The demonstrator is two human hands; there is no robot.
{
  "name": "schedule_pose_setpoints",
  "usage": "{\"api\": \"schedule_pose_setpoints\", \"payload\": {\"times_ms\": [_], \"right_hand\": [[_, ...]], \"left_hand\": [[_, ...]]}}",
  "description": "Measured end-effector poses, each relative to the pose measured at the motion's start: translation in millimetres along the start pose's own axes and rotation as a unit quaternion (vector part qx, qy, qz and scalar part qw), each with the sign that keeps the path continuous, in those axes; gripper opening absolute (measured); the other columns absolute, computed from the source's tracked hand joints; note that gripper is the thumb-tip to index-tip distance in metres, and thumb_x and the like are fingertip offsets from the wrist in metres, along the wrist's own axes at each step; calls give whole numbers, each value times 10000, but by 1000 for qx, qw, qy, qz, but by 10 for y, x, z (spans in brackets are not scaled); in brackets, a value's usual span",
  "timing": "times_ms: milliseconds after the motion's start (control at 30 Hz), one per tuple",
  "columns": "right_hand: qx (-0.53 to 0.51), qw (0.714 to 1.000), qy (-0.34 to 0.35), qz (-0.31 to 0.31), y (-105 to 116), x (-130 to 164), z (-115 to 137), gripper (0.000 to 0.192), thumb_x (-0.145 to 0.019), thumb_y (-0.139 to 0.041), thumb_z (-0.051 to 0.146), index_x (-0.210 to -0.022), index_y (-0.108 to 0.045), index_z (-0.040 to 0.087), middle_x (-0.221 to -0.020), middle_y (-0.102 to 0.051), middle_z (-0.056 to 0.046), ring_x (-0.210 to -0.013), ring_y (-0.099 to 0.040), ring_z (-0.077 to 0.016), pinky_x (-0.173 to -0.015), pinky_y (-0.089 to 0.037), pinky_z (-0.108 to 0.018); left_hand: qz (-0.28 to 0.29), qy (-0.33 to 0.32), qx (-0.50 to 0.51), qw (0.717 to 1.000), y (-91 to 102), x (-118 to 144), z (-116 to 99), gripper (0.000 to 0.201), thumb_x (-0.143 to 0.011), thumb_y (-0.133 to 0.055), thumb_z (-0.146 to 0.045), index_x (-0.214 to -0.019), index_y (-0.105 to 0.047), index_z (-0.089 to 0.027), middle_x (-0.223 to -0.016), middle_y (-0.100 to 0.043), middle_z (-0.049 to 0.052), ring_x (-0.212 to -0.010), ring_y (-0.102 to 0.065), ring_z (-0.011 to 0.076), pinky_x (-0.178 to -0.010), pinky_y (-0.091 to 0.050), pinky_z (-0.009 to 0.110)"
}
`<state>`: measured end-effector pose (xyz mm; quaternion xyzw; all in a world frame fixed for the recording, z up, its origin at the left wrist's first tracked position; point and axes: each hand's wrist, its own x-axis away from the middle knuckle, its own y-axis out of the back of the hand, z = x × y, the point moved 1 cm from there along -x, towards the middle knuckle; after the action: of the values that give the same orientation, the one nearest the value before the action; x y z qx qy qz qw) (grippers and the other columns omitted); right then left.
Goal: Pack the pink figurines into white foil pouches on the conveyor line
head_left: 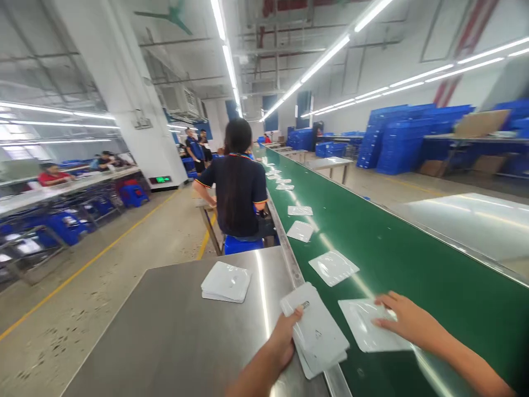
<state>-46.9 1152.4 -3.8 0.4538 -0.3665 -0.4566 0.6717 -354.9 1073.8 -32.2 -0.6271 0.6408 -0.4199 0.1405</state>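
Slanting forward-left, held white packets (pixel 317 332)

From my head, my one camera looks forward and down — my left hand (pixel 283 341) close at six o'clock, my right hand (pixel 407 321) at four — along the green belt (pixel 397 248) toward twelve.

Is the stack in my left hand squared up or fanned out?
Slightly fanned: the stack in your left hand shows lower edges jutting unevenly at its near end.
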Motion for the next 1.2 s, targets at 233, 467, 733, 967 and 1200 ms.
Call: {"api": "schedule_pose_setpoints", "payload": {"times_ms": [233,467,733,967,1200], "right_hand": [[50,992,102,-56,-241,579,206,718,-782,-456,635,-1394,-297,296,-1453,-281,-22,-1333,-220,-306,-1078,-178,-521],[-162,971,2,-175,-184,820,536,401,-893,-361,500,-1041,-635,246,-1063,-648,-49,-993,-576,-255,-900,-410,-421],[-491,862,-66,-104,48,539,1253,480,-808,-421,629,-847,-566,173,-729,-586,-11,-652,-537,-150,-587,-404,-260],[-318,939,-20,-131,-304,461,1523,341,-902,-307,516,-1048,-465,251,-839,-606,-6,-722,-565,-175,-650,-415,-288],[-204,968,87,-117,-267,242,1432,333,-920,-324,423,-1052,-564,232,-947,-638,-37,-829,-582,-176,-719,-436,-289]], "left_hand": [[-89,36,-92,991,-54,71,-102,410,-786,-644,-249,-1153,-533,-102,-1065,-656,144,-991,-615,291,-930,-463,433],[-66,5,-130,989,-163,133,-118,441,-775,-666,-301,-1163,-539,-134,-1121,-632,133,-1055,-583,275,-965,-440,400],[49,28,-106,993,-526,197,-32,439,-806,-611,-394,-1154,-569,-129,-1145,-617,143,-1100,-551,286,-981,-413,400],[27,7,-101,994,-400,237,64,453,-790,-641,-356,-1179,-548,-143,-1105,-639,130,-1057,-576,287,-932,-453,395],[-40,8,-71,997,-234,216,30,394,-787,-650,-285,-1135,-560,-127,-1050,-660,131,-993,-613,276,-895,-487,388]]}}
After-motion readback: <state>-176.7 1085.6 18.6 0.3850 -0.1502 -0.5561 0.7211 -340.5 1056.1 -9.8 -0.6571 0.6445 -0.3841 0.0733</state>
